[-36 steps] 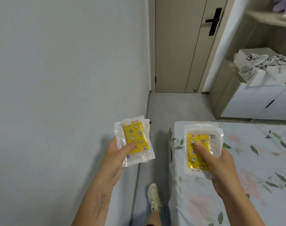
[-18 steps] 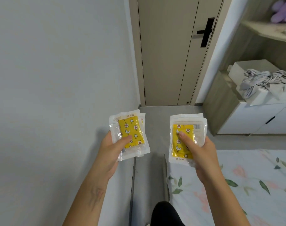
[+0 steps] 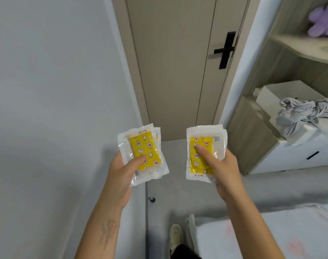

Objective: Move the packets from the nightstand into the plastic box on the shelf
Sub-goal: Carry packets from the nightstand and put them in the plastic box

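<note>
- Grey wall (image 3: pixel 47 90) on the left, beige door (image 3: pixel 178 62) ahead, a bed (image 3: pixel 271 230) at lower right: a person walks the narrow floor strip (image 3: pixel 178 193) between them, one shoe (image 3: pixel 175 234) showing below.
- Wooden shelf (image 3: pixel 252 128) stands to the right, well apart from both hands; a white box (image 3: pixel 277 98) with grey cloth (image 3: pixel 305 113) sits on it. The plastic box cannot be made out for certain, and the nightstand is out of view.
- Left hand (image 3: pixel 122 176) is raised at chest height, palm up, thumb pressed on top of the left packets (image 3: pixel 142 154) and fingers hidden beneath. It pinches a small fanned stack.
- Right hand (image 3: pixel 221 169) mirrors it, thumb laid across the right packets (image 3: pixel 206 152), fingers curled behind.
- Risk, as a judgement: the slick film wrappers are held only by thumb pressure, so a lower packet could slide out mid-stride, likeliest on the left, where the edges are already splayed.
- Both hands being full, neither could catch a slipping packet or steady the box on arrival.
</note>
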Motion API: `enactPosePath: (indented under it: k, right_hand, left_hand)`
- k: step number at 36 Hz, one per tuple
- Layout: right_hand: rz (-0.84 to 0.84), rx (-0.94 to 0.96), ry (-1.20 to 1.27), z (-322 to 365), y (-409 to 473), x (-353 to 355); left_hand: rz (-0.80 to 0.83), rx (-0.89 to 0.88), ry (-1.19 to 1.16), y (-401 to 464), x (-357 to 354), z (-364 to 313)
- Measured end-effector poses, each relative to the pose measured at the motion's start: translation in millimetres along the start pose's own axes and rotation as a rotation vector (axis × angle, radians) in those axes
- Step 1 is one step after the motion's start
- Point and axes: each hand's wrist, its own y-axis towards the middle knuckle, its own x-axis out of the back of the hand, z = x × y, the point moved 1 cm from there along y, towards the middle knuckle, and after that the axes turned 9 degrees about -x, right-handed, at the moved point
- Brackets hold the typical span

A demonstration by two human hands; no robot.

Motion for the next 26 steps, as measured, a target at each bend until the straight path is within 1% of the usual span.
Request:
enactPosePath:
  k: [3, 8, 15, 26]
  right_hand:
    - [-0.023, -0.003, 0.025, 24.9, 36.1, -8.4]
    - [-0.076, -0.003, 0.011, 66.7, 99.3, -23.7]
    - [-0.142, 0.035, 0.078, 106.5, 177.4, -30.8]
    - [-0.357, 0.083, 0.198, 156.9, 308.5, -11.6]
  left_hand:
    - [0.006, -0.006, 0.004, 51.7, -11.9, -14.1]
    - [0.067, -0.023, -0.030, 136.2, -38.3, -31.4]
    - [0.162, 0.046, -0.015, 234.8, -77.5, -27.7]
    - [0.410, 0.104, 0.019, 397.2, -185.0, -20.1]
